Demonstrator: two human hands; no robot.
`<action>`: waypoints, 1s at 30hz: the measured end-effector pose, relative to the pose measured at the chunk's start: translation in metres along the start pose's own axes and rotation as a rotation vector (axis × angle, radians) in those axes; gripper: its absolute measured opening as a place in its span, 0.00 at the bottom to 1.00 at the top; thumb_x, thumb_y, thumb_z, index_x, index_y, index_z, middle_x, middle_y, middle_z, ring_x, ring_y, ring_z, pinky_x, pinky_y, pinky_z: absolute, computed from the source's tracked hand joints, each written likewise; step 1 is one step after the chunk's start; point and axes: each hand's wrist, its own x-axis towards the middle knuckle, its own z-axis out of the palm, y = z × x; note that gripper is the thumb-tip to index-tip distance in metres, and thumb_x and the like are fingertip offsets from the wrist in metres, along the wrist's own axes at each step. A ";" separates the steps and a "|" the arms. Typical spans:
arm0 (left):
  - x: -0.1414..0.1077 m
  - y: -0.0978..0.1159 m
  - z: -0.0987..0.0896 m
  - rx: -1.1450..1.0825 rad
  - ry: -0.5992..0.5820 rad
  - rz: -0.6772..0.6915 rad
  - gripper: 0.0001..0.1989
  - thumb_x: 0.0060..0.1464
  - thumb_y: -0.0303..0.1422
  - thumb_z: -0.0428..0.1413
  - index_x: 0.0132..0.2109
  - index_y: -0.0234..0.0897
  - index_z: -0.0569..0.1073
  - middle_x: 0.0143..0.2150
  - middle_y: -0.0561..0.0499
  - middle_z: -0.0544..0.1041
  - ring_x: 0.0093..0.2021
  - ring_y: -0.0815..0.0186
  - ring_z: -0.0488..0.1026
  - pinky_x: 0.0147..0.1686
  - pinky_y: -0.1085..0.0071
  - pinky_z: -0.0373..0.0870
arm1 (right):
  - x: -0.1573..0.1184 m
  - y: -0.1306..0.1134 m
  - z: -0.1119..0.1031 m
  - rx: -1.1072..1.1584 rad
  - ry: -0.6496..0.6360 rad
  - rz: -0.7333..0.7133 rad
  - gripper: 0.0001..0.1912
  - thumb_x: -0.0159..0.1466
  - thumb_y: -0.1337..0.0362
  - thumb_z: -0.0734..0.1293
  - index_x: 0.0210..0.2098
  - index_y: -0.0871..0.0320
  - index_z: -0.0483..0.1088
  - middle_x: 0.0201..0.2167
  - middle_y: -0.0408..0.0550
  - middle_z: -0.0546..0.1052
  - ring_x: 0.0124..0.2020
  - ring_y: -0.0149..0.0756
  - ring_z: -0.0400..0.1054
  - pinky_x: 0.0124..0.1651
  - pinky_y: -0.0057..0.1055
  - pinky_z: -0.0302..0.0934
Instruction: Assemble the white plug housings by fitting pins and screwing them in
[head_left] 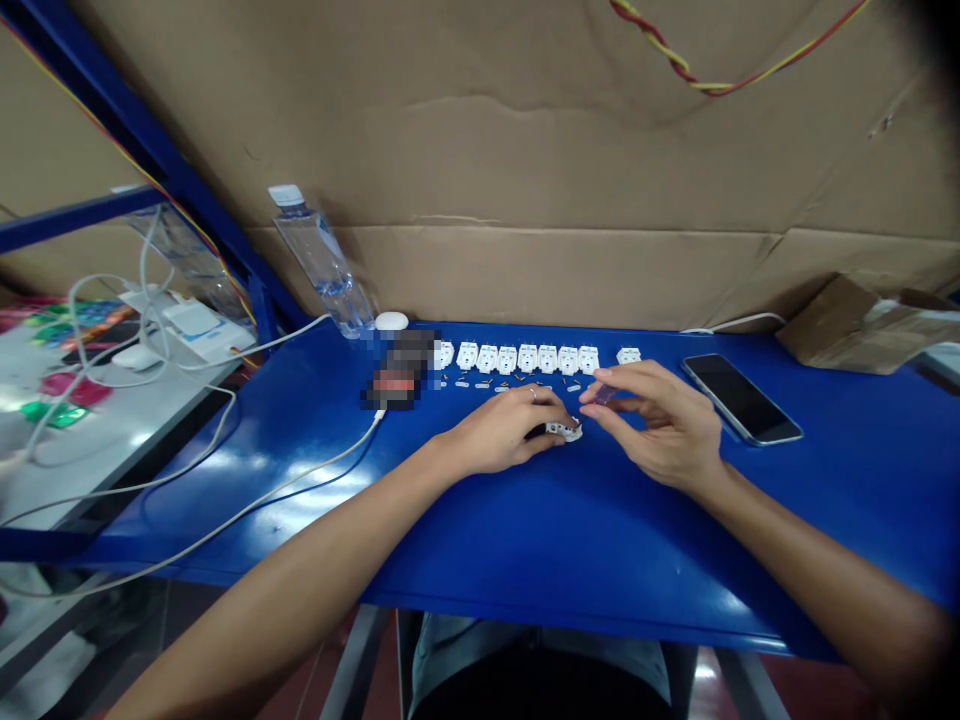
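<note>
Creased brown cardboard (525, 170) behind a glossy blue surface (600, 570). At left, a clear plastic bottle (324, 262) and a thin pale cable (315, 470) trailing to a dark, pixelated device (401, 365); at right, a flat phone (742, 398) near a worn cardboard box (840, 320). Across the far middle, blocky white pieces (528, 358) in a row (one set apart at right), brass-coloured bits (487, 382) just nearer. Nearer again, left hand (499, 430) with fingers closed around a white part (565, 431); right hand (675, 425) beside, fingers narrowly pinching a small translucent purplish chip (602, 394).
</note>
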 end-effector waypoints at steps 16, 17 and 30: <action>0.000 -0.002 0.000 -0.005 -0.002 0.012 0.07 0.76 0.30 0.64 0.56 0.40 0.85 0.61 0.44 0.85 0.62 0.55 0.83 0.65 0.55 0.80 | -0.002 0.001 -0.002 0.087 -0.083 0.118 0.32 0.75 0.70 0.73 0.75 0.41 0.70 0.58 0.50 0.85 0.54 0.45 0.87 0.56 0.47 0.89; 0.000 -0.002 0.000 0.001 0.001 0.012 0.08 0.76 0.30 0.64 0.57 0.40 0.85 0.61 0.44 0.85 0.61 0.55 0.83 0.65 0.55 0.80 | -0.002 0.002 -0.001 0.084 -0.079 0.110 0.31 0.74 0.69 0.74 0.73 0.41 0.72 0.57 0.49 0.86 0.54 0.45 0.87 0.55 0.46 0.89; 0.001 0.000 -0.002 0.003 -0.017 -0.034 0.09 0.76 0.32 0.64 0.59 0.42 0.84 0.60 0.45 0.85 0.62 0.54 0.82 0.65 0.53 0.80 | 0.007 -0.004 -0.011 0.136 0.017 0.190 0.23 0.78 0.61 0.73 0.70 0.43 0.73 0.53 0.47 0.87 0.38 0.38 0.84 0.42 0.41 0.87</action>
